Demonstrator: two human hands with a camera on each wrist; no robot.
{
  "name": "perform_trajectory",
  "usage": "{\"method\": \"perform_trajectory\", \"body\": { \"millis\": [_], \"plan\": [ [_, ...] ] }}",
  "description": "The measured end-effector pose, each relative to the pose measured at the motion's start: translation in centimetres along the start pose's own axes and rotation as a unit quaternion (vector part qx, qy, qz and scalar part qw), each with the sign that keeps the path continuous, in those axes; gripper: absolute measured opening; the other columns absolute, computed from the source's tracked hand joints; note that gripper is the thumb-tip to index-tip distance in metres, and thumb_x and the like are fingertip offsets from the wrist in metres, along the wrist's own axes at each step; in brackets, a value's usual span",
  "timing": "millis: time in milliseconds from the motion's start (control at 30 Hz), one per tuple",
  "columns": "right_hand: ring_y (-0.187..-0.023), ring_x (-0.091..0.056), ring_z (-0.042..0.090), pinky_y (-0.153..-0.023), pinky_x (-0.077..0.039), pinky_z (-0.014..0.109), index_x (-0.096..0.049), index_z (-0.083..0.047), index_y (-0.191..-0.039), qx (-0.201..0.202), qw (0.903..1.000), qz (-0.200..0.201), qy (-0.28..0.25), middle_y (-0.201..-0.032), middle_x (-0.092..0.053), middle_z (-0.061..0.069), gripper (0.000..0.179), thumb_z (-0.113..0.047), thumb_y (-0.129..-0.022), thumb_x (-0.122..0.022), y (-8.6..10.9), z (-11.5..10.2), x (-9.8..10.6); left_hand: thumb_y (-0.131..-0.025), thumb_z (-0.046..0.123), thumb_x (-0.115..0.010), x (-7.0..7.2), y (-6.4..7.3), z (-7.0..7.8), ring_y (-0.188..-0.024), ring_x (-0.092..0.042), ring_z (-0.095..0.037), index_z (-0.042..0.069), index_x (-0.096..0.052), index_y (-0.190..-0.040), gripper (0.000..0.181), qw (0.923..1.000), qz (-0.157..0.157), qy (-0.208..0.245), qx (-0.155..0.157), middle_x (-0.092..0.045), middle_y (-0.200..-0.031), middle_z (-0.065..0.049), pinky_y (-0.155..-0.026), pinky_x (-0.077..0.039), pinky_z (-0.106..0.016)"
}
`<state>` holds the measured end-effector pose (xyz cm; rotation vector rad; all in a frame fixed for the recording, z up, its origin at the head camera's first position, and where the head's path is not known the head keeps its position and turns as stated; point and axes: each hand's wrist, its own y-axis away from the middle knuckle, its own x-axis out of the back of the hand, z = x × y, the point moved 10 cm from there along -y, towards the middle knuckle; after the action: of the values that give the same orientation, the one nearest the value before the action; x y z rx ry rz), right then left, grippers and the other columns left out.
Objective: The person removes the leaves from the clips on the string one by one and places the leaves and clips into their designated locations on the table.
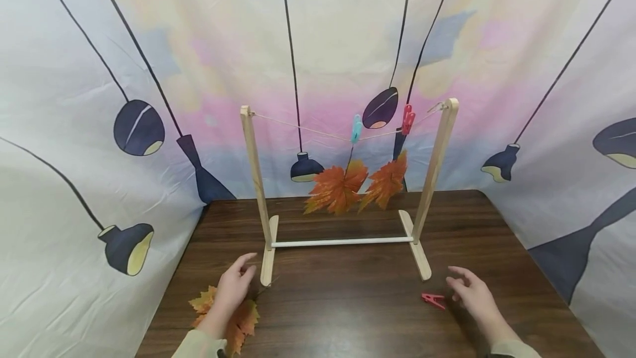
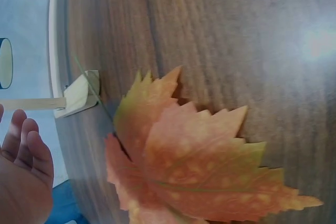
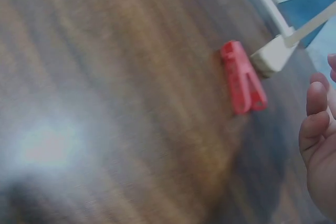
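Observation:
An orange artificial maple leaf (image 2: 205,166) lies on the table at the front left, its stem pointing toward the rack's left foot. Over it hovers my left hand (image 1: 236,286), fingers loosely bent and holding nothing. A red clothespin (image 1: 433,300) lies at the front right; my right hand (image 1: 472,294) is just to its right, relaxed and apart from it. Two more orange leaves hang from the string of a wooden rack (image 1: 431,175): one leaf (image 1: 339,188) under a light blue clothespin (image 1: 356,129), the other leaf (image 1: 386,182) below a red clothespin (image 1: 408,120).
The rack's two posts stand on flat wooden feet (image 1: 267,258), joined low down by a white rod (image 1: 343,242). The dark wood table (image 1: 348,314) meets a cloth backdrop (image 1: 223,43) printed with hanging lamps behind and at both sides.

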<state>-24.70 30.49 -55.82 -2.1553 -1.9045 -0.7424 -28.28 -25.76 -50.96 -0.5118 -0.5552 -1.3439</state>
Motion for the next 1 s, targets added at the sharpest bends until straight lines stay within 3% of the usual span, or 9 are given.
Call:
{"method": "perform_trajectory", "body": {
  "millis": [233, 500, 733, 1000],
  "plan": [
    [-0.069, -0.055, 0.014, -0.06, -0.047, 0.028, -0.043, -0.002, -0.135, 0.024, 0.9996, 0.011, -0.002, -0.101, -0.062, 0.017, 0.047, -0.026, -0.096, -0.054, -0.7, -1.9, 0.9, -0.095, 0.02, -0.052, 0.2, -0.7, 0.5, -0.049, -0.043, -0.014, 0.018, -0.052, -0.131, 0.036, 0.9996, -0.008, 0.024, 0.013, -0.055, -0.091, -0.007, -0.044, -0.039, -0.029],
    [-0.068, -0.056, 0.014, -0.059, -0.047, 0.028, -0.044, -0.001, -0.134, 0.049, 0.9986, 0.02, 0.009, -0.102, -0.063, 0.019, 0.047, -0.027, -0.096, -0.054, -1.0, -3.8, 1.2, -0.095, 0.02, -0.053, 0.6, -1.9, 2.6, -0.062, -0.044, -0.017, 0.02, -0.05, -0.133, 0.038, 0.9995, 0.009, 0.018, -0.022, -0.057, -0.091, -0.005, -0.056, -0.038, -0.031],
    [-0.067, -0.056, 0.016, -0.058, -0.047, 0.029, -0.045, -0.002, -0.134, 0.064, 0.9973, 0.027, 0.02, -0.091, -0.062, 0.014, 0.048, -0.029, -0.095, -0.054, -1.4, -5.1, 1.7, -0.094, 0.018, -0.053, 0.7, -2.2, 4.2, -0.061, -0.043, -0.017, 0.018, -0.046, -0.136, 0.042, 0.9987, 0.011, 0.033, -0.037, -0.055, -0.089, -0.005, -0.054, -0.037, -0.031],
    [-0.066, -0.056, 0.014, -0.058, -0.047, 0.028, -0.047, 0.0, -0.132, 0.075, 0.9964, 0.031, 0.022, -0.103, -0.063, 0.021, 0.046, -0.028, -0.096, -0.054, -1.5, -6.1, 2.2, -0.095, 0.015, -0.054, 0.0, -2.3, 5.3, -0.063, -0.047, -0.017, 0.016, -0.047, -0.136, 0.042, 0.9973, 0.002, 0.063, -0.038, -0.056, -0.088, -0.005, -0.055, -0.04, -0.03]
  ]
}}
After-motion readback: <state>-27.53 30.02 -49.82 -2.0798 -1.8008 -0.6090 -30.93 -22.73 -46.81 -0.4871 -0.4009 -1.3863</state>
